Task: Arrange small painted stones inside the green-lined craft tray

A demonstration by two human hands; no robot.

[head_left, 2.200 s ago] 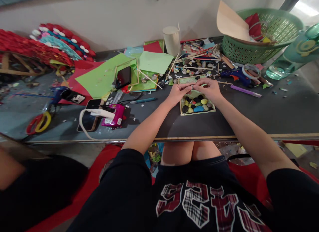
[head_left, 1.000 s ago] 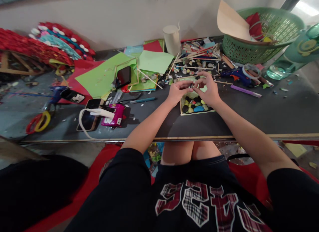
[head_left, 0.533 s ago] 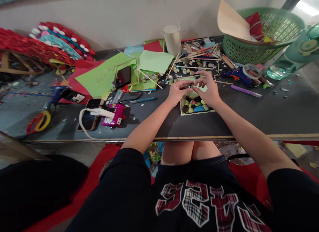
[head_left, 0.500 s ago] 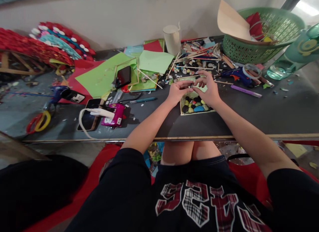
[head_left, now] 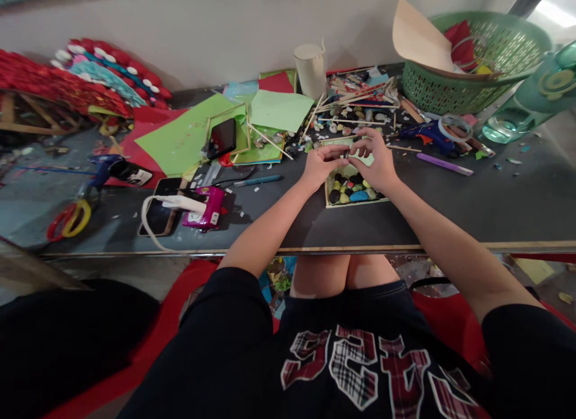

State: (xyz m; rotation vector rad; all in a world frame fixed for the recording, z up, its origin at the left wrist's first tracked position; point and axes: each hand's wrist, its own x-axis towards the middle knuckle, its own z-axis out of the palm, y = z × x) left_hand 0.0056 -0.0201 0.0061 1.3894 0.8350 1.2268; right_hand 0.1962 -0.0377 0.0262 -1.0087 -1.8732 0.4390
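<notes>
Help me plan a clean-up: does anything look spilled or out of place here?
Yes, some mess. Loose pebbles and thin sticks lie jumbled beyond the stone-filled tray, looking spilled rather than sorted, and paper scraps litter the table. Nothing looks plainly broken.

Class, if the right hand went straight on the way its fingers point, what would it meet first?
The left hand, it seems, or first the tiny dark thing between it and the right hand; depth there is hard to judge.
</notes>
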